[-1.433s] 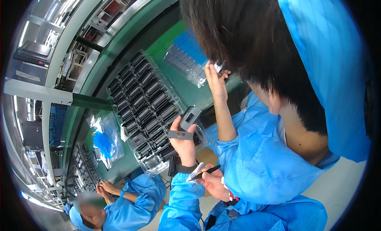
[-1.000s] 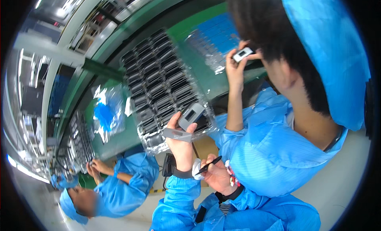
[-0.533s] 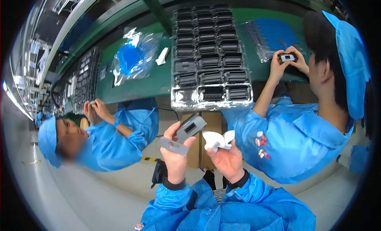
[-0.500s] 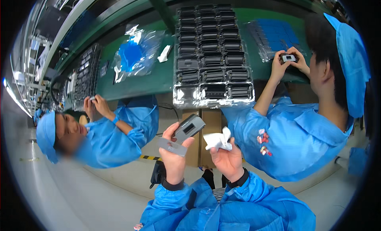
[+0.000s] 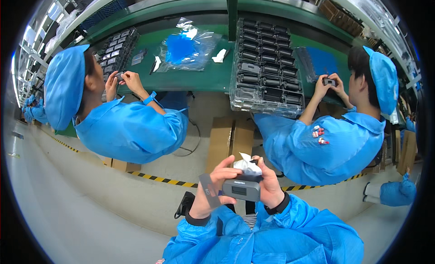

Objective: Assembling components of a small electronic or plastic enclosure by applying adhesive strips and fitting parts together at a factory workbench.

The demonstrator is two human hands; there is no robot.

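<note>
Just in front of my body, my left hand point(image 5: 206, 198) grips a small grey box-shaped device point(image 5: 250, 194) with a dark little window, fingers over its left end. A flat, thin grey strip point(image 5: 209, 189) lies across the same hand, near the thumb base. My right hand point(image 5: 271, 187) is closed round a crumpled white cloth point(image 5: 247, 166) and presses it against the far side of the device. The cloth and the device partly hide the right fingertips.
Co-workers in blue sit left point(image 5: 131, 128) and right point(image 5: 326, 141), each handling a small part. A clear tray point(image 5: 267, 110) of dark parts sits on the green bench point(image 5: 199, 80). Blue sheets in plastic point(image 5: 181, 48) and a white cloth point(image 5: 219, 56) lie there. Cardboard boxes point(image 5: 220, 141) stand below.
My hands have come together; the cloth now meets the device, which was apart from it. The device has turned level. The view has shifted, showing more of the bench and floor.
</note>
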